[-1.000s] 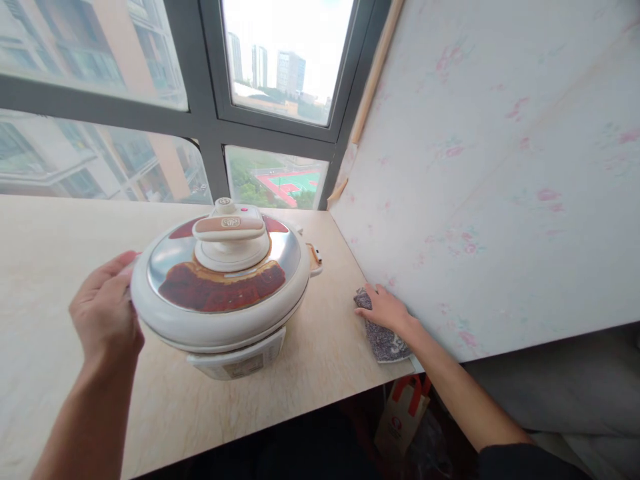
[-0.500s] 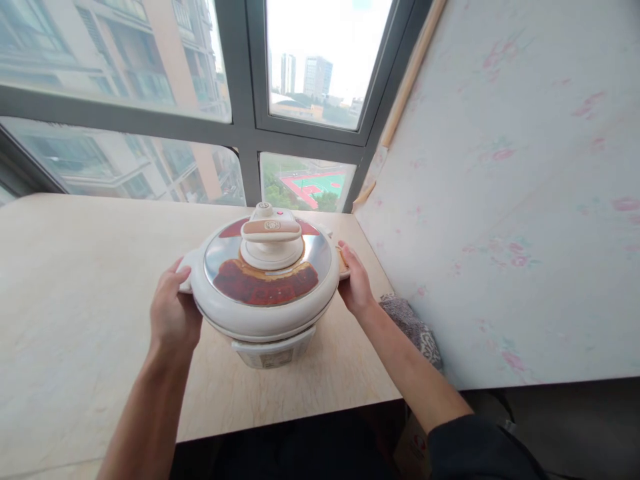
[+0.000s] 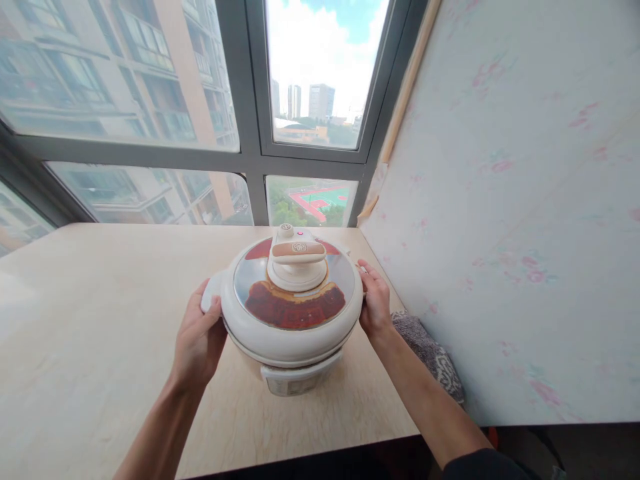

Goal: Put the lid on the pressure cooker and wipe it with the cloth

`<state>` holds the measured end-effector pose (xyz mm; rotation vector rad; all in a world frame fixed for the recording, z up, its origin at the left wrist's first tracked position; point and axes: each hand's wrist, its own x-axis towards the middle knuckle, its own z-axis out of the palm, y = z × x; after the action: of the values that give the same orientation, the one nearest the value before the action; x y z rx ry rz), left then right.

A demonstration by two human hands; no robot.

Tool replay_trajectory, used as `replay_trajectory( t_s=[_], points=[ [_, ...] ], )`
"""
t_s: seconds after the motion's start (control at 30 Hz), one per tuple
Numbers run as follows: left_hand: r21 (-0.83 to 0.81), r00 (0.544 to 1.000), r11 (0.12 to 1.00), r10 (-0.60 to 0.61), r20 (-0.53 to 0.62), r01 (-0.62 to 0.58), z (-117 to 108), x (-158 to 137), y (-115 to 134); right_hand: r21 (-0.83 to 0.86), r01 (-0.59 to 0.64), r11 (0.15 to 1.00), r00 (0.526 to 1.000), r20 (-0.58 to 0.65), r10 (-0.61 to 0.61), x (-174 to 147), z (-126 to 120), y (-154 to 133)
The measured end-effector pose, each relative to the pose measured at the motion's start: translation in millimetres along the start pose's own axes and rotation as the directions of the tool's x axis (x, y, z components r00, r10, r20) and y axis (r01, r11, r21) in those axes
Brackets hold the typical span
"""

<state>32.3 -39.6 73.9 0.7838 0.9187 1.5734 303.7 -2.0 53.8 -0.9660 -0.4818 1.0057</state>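
A white electric pressure cooker [image 3: 295, 347] stands on the pale wood-grain surface, upright and in the middle of the view. Its round lid has a dark red and silvery top, with a raised handle [image 3: 299, 252] across the centre and a small knob behind it. My left hand [image 3: 200, 327] grips the white side handle on the left, thumb on top. On the opposite side my right hand [image 3: 373, 297] is closed at the right side handle, most of which it hides. A control panel [image 3: 300, 380] juts out at the cooker's front.
A grey-framed window [image 3: 253, 157] rises behind the surface [image 3: 110, 333]. Close on the right is a flower-patterned wall [image 3: 500, 233]. Between my right forearm and this wall lies a grey patterned cloth bundle [image 3: 425, 353]. The surface's front edge runs below the cooker.
The cooker has shifted right, closer to the wall, with both hands at its sides. My right hand sits differently on its handle. The view has tilted up.
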Motion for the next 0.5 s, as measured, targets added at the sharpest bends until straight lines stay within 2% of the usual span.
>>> replay_trajectory(
  t_s=[0.23,0.37,0.5],
  points=[
    [-0.036,0.988,0.996,-0.070,0.135,0.076,38.0,0.9,-39.8,-0.047,0.037,0.998,0.994,-0.103,-0.042,23.5,-49.1,-36.4],
    [-0.043,0.968,0.995,-0.081,0.239,0.093,61.2,2.8,-63.2,-0.080,0.075,0.994,0.988,-0.128,-0.085,39.6,-85.7,-54.2],
    [-0.041,0.938,0.995,-0.071,0.339,0.091,86.7,-0.8,-82.9,-0.182,0.125,0.975,0.976,-0.153,-0.153,59.6,-121.8,-69.0]
  ],
)
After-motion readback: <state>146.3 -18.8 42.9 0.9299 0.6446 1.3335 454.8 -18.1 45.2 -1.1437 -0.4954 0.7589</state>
